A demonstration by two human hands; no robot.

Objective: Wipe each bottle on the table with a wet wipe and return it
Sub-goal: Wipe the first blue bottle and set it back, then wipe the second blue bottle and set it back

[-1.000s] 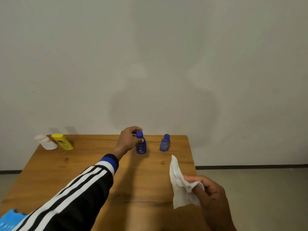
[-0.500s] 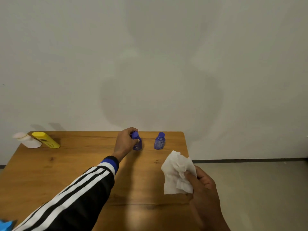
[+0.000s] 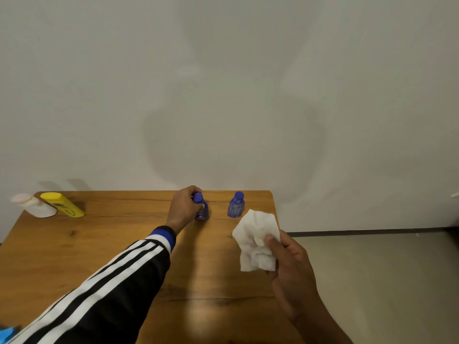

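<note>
Two small blue bottles stand upright near the far edge of the wooden table (image 3: 74, 256). My left hand (image 3: 185, 207) is wrapped around the dark blue bottle (image 3: 201, 209), which rests on the table. The clear blue bottle (image 3: 236, 205) stands free a little to its right. My right hand (image 3: 290, 264) is raised over the table's right side and pinches a crumpled white wet wipe (image 3: 255, 240). At the far left corner stand a yellow bottle (image 3: 62, 205) and a white bottle (image 3: 33, 206), side by side.
A plain wall rises right behind the table's far edge. The table's right edge runs just past the clear blue bottle, with grey floor (image 3: 372, 281) beyond. A bit of blue (image 3: 7, 333) shows at the bottom left corner.
The wipe hung down flat from my right hand and is now bunched up and held higher. My left hand has kept its hold on the dark blue bottle. The view shifted slightly.
</note>
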